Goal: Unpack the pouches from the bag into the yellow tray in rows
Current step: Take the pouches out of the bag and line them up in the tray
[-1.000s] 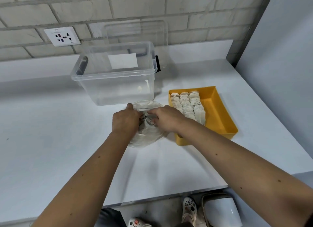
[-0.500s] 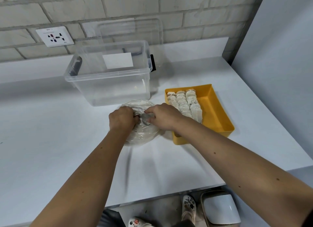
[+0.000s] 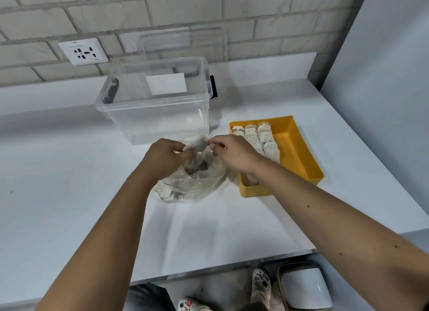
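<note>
Over bag [image 3: 195, 185], left hand [image 3: 163, 158], right hand [image 3: 234, 152] pinching one pouch [image 3: 197, 144]

Bright, soft light falls on the white flat worktop [image 3: 69, 217], where the arms cast faint grey shadows. The wide lens bends the pale brick wall [image 3: 255, 13] near the edges; details are slightly soft.

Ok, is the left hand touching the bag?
Touching. The head view shows the left hand pinching the bunched top of the bag, its fingers curled right on the plastic with no gap.
</note>
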Motion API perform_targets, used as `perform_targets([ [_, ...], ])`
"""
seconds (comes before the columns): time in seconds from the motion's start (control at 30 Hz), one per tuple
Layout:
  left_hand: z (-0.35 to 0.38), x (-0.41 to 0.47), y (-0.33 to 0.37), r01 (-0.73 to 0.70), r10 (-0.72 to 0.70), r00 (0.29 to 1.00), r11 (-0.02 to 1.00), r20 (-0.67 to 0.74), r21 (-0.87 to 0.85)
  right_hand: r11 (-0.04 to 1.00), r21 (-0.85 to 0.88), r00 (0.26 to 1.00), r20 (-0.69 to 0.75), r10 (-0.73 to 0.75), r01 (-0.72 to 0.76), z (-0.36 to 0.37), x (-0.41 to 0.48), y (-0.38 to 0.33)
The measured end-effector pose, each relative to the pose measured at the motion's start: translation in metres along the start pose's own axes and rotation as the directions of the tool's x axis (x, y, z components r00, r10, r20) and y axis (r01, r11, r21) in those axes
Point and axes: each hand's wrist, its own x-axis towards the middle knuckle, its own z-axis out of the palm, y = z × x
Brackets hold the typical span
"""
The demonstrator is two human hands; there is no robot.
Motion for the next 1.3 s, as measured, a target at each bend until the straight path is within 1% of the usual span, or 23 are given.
perform_targets([
  [0.1,0.0,-0.002,0.0,0.039,-0.042,0.999,0.986,-0.014,-0.162,0.959,0.28,0.999,0.006,0.042,-0.042,0.001,-0.003,0.0],
  [0.17,0.0,-0.003,0.003,0.057,-0.065,0.997,0.97,-0.028,-0.234,0.918,0.391,0.998,0.038,0.059,-0.069,0.003,-0.003,-0.001],
  [0.27,0.003,-0.004,0.006,0.067,-0.063,0.998,0.902,0.024,-0.426,0.897,0.436,0.997,0.035,0.072,-0.08,0.004,0.001,-0.004],
  [0.37,0.003,-0.002,0.004,0.075,-0.059,0.997,0.817,0.047,-0.572,0.831,0.547,0.995,0.028,0.097,-0.096,0.0,0.004,-0.008],
  [0.5,0.005,-0.003,0.005,0.106,-0.063,0.994,0.755,0.089,-0.648,0.803,0.59,0.99,-0.036,0.136,-0.089,-0.002,0.004,-0.007],
  [0.63,0.01,-0.004,0.007,0.121,-0.086,0.993,0.752,0.087,-0.647,0.736,0.672,0.986,-0.052,0.161,-0.085,-0.004,0.0,-0.006],
  [0.8,0.017,-0.005,0.013,0.086,-0.064,0.996,0.782,0.058,-0.617,0.784,0.618,0.983,-0.101,0.151,-0.057,-0.024,-0.008,0.004],
  [0.87,0.021,-0.006,0.018,0.077,-0.05,0.997,0.785,0.06,-0.615,0.814,0.58,0.977,-0.152,0.148,-0.033,-0.042,-0.014,0.014],
  [0.93,0.025,-0.006,0.023,0.062,-0.032,0.998,0.794,0.06,-0.604,0.888,0.46,0.962,-0.233,0.144,-0.022,-0.066,-0.022,0.03],
  [1.0,0.031,-0.005,0.03,0.049,-0.012,0.998,0.802,0.066,-0.595,0.964,0.258,0.947,-0.285,0.145,-0.07,-0.09,-0.03,0.052],
  [1.03,0.035,-0.005,0.035,0.051,-0.008,0.997,0.805,0.076,-0.592,0.979,0.168,0.944,-0.288,0.16,-0.114,-0.099,-0.035,0.064],
  [1.07,0.04,-0.004,0.039,0.055,-0.008,0.997,0.807,0.083,-0.587,0.981,0.113,0.943,-0.278,0.185,-0.159,-0.105,-0.04,0.075],
  [1.2,0.06,-0.001,0.052,0.05,0.016,0.994,0.814,0.107,-0.579,0.955,0.121,0.94,-0.181,0.29,-0.272,-0.105,-0.056,0.105],
  [1.3,0.071,0.001,0.057,0.052,0.034,0.99,0.814,0.137,-0.579,0.945,0.109,0.937,-0.134,0.322,-0.309,-0.096,-0.06,0.112],
])
